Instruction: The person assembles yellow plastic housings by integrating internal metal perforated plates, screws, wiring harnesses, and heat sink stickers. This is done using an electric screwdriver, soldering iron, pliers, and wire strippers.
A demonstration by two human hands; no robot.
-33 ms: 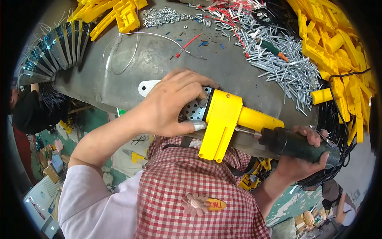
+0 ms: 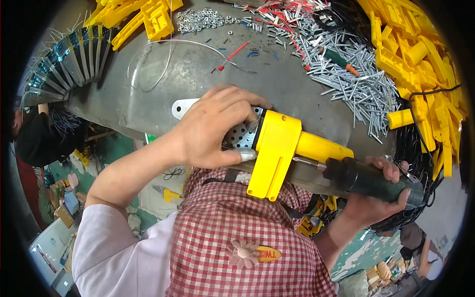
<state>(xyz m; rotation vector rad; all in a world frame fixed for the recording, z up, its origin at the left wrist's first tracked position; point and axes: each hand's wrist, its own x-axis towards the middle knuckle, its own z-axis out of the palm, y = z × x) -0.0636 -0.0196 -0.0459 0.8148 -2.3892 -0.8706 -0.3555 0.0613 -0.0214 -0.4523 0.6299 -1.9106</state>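
My left hand (image 2: 213, 126) is wrapped round a perforated metal sleeve (image 2: 242, 136), with its thumb, wearing a white covering on the tip, below and its fingers over the top. A flat metal tab (image 2: 183, 108) with a hole sticks out to the left of that hand. Joined to the sleeve's right end is a yellow plastic housing (image 2: 277, 148) with a handle-like part pointing right. My right hand (image 2: 371, 210) grips a dark power screwdriver (image 2: 363, 179) lying nearly level. Its metal bit points left at the housing's right side; whether the tip sits on a screw is hidden.
Loose screws (image 2: 354, 84) are heaped at the far right beside yellow plastic shells (image 2: 420, 59). Nuts (image 2: 200, 21) lie at the back, with red wires (image 2: 235, 55) nearby. Shiny fanned strips (image 2: 74, 64) stand at the left. A green-and-orange tool (image 2: 340, 60) rests on the screws.
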